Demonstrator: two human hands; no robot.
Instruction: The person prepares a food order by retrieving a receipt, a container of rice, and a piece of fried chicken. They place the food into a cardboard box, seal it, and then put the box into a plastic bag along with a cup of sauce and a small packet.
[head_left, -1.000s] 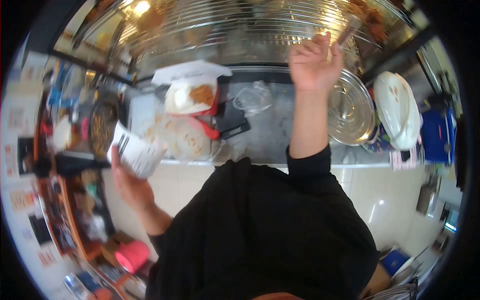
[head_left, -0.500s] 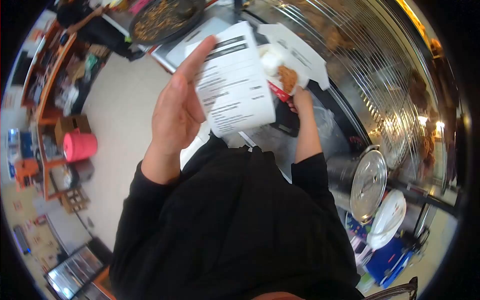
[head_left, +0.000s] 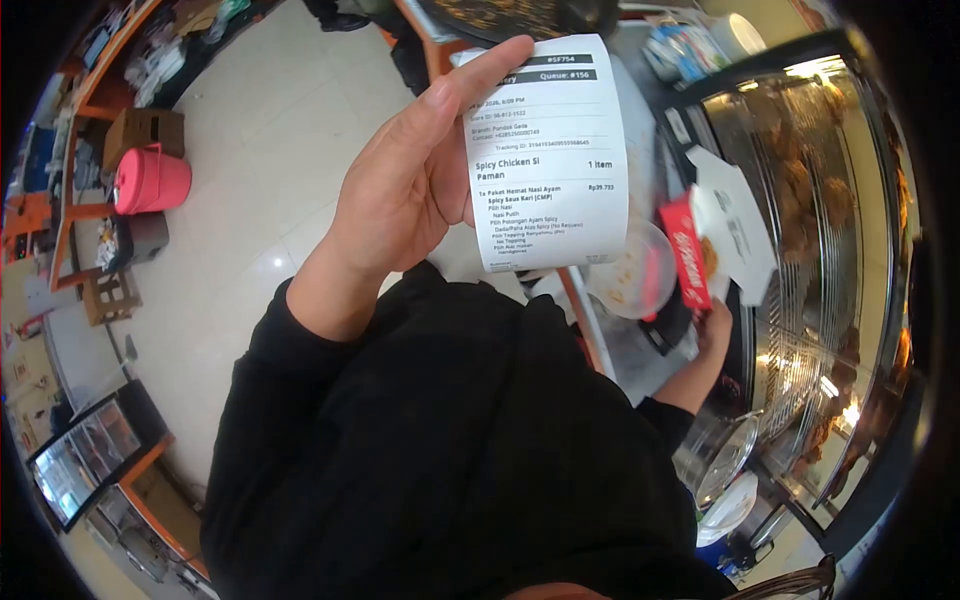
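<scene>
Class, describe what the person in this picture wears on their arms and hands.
Both arms are in long black sleeves that end at the wrists. The left hand and the right hand are bare: no gloves, and no rings or watch can be seen.

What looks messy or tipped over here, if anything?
The red and white food box in the right hand is tilted up on its edge with its lid flap open, beside the glass display case. The receipt in the left hand curls but looks whole. Nothing looks spilled.
</scene>
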